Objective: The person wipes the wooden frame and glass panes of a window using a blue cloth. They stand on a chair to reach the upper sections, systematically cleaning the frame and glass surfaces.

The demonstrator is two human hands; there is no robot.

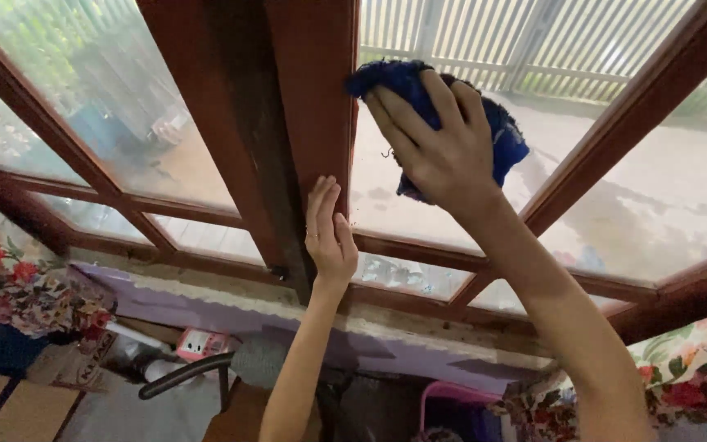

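Observation:
My right hand presses a fuzzy blue cloth flat against a glass pane of a brown wooden window. The cloth lies beside the upright frame post, near the pane's upper left. My left hand rests on the lower part of that post with its fingers together, pointing up, and holds nothing. Both forearms reach up from the bottom of the view.
More panes and brown bars lie to the left and right. Below runs a purple wall ledge. Floral fabric hangs at the left and lower right. A black chair arm and a pink box sit low.

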